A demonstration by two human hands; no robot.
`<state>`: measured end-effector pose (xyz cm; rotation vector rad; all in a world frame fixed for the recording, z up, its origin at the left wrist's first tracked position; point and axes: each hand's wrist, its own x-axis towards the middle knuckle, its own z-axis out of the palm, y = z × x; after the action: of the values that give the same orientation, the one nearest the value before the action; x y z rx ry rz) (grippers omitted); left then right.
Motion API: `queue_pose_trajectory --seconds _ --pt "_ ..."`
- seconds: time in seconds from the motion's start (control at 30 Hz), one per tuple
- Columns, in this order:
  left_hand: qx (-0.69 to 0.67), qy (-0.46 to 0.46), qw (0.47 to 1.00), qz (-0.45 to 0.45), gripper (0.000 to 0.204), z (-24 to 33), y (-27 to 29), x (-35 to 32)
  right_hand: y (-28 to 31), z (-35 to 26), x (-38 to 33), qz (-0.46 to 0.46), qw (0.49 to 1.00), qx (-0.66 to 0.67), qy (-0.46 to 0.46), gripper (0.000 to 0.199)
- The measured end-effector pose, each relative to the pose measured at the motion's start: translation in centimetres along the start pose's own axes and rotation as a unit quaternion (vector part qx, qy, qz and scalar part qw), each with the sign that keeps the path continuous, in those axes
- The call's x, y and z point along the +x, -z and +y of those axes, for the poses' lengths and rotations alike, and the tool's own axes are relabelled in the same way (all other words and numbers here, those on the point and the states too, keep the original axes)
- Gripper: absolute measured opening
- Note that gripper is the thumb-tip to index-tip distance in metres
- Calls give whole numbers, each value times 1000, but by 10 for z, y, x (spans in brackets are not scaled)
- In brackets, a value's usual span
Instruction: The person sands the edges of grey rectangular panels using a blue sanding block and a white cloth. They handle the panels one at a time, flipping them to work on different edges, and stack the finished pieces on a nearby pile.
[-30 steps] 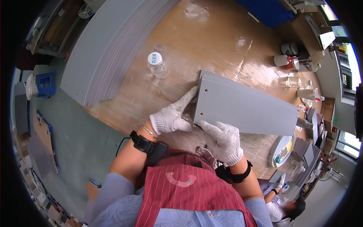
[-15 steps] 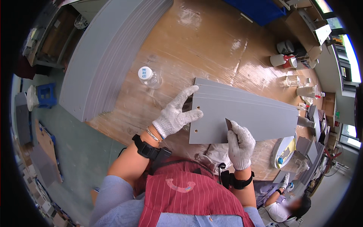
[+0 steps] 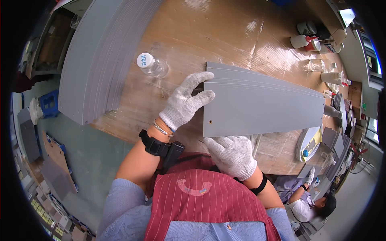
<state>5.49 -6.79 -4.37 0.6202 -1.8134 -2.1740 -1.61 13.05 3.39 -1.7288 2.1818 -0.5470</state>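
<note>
Stacked grey panels [image 3: 261,104] lie slightly fanned on the table, the top one showing a small hole near its front left corner. At their left end is my left hand [image 3: 183,100] in a whitish knit glove, its thumb and forefinger spread, their tips touching the panel edge. My right hand [image 3: 233,154], gloved alike, is closed just below the front left corner. A thin dark tip pokes out by its fingertips; it seems to be the small thin dark piece seen earlier, mostly hidden now. A clear bottle with a white cap [image 3: 145,60] stands beyond my left hand.
A tall stack of grey boards [image 3: 92,60] stands at the left of the film-covered table [image 3: 193,36]. Several bottles and a red-and-white container [image 3: 313,43] line the far right. An oval tray [image 3: 301,148] sits near a co-worker [image 3: 307,205]. A blue stool [image 3: 49,103] is on the floor.
My right hand has moved left, from on top of the panel to its front left corner. My left hand stays at the left edge. The view has shifted slightly.
</note>
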Motion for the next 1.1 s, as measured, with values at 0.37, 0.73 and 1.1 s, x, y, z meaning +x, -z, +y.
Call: queue_pose_trajectory --seconds 0.37,0.73,1.1 --pt "-44 27 999 7 43 -1 -2 0 -7 22 -15 253 944 48 -209 19" --pt "646 -296 703 -33 63 38 -21 -1 1 11 -99 205 904 209 -310 21" --pt "583 -351 653 -332 68 40 -137 9 -12 -21 -168 320 823 253 -395 26"
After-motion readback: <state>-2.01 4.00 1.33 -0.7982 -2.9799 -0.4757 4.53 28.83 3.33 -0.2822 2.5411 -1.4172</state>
